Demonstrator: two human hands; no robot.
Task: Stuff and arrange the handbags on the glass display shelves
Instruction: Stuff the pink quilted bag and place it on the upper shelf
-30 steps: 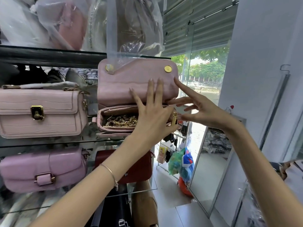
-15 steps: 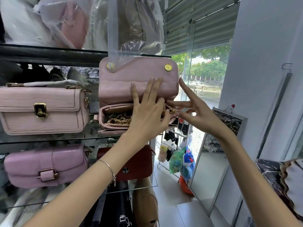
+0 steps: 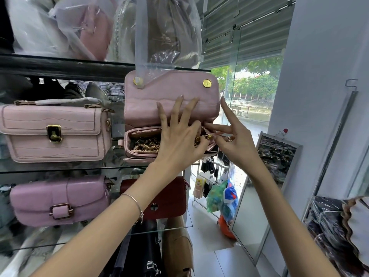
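At the right end of the middle glass shelf (image 3: pixel 75 169) stands the open pink bag (image 3: pixel 171 104), flap thrown up so its two gold snaps face out, a strip of clear plastic (image 3: pixel 147 54) from the wrapped stock above drooping over the flap's left corner. Its gold chain (image 3: pixel 146 145) lies heaped inside the mouth. The left hand (image 3: pixel 179 140) is spread flat against the bag's front, fingers fanned up onto the flap, gripping nothing. The right hand (image 3: pixel 233 140) pinches a small gold fitting, likely the chain's end or a zip pull, at the bag's right corner, index finger pointing up; I cannot tell which it is.

Tucking the strap away looks like the step in hand. To do it well, the left palm should brace the bag so it does not slide toward the shelf's right edge, which it already overhangs slightly. Feed the fitting in low, so the heap stays below the rim and the flap can close flat on its snaps. Lift the plastic clear first. Then square the front with the closed pink bag (image 3: pixel 54 132) at the left.
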